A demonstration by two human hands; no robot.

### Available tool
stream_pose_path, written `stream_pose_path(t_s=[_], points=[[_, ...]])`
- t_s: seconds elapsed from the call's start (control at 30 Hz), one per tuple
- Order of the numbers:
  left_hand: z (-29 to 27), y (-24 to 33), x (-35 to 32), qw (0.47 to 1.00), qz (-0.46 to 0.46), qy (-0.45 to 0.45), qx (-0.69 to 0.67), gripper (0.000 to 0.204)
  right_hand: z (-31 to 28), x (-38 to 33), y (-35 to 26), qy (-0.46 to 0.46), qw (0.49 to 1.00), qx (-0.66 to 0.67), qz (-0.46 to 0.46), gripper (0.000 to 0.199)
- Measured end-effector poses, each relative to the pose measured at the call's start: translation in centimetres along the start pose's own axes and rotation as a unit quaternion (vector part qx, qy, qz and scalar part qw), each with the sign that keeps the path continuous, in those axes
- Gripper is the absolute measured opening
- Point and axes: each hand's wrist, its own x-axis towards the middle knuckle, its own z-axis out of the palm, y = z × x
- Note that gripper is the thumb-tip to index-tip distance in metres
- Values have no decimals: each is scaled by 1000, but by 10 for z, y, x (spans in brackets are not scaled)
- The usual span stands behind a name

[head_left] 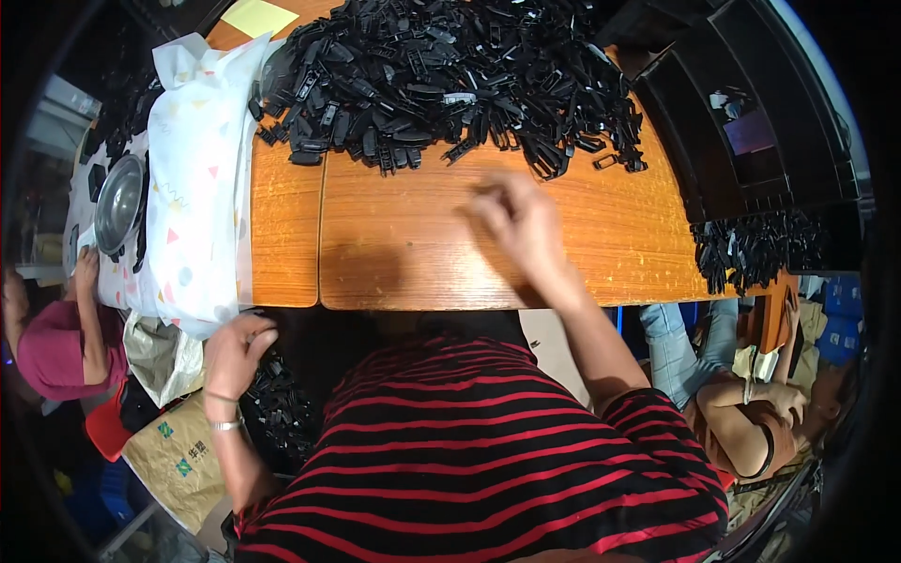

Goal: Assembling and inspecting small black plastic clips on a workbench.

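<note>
My left hand (240, 355) hangs just off the table's front edge, beside a heap of small black plastic parts (279, 408) lower down. Its fingers are bent and the thumb stands a little apart, with nothing visible between them. Over the middle of the wooden table (394, 235) is my right hand (526, 223), blurred by motion. Whether its fingers hold anything is too smeared to make out. Beyond it lies a large pile of black plastic clip-like parts (422, 84), with a few loose ones along its near edge.
A white patterned sheet (192, 188) covers the table's left side, and a metal bowl (120, 206) stands past it. To the right are a black bin (751, 113) and more black parts (751, 253). Other people sit at both sides. A brown sack (178, 460) stands lower left.
</note>
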Motion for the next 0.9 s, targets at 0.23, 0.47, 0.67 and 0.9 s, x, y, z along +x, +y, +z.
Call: stream_pose_path(t_s=[0.23,0.47,0.67,0.9], points=[[13,85,65,960,169,174,-139,13,-36,20,36,59,959,-271,67,27],[75,199,176,884,372,274,-72,15,-28,13,25,-18,990,-140,27,21],[96,220,207,881,369,290,60,12,-22,-1,21,1,991,-132,24,15],[100,212,197,903,341,260,19,15,-32,-2,9,-104,987,-124,18,11]])
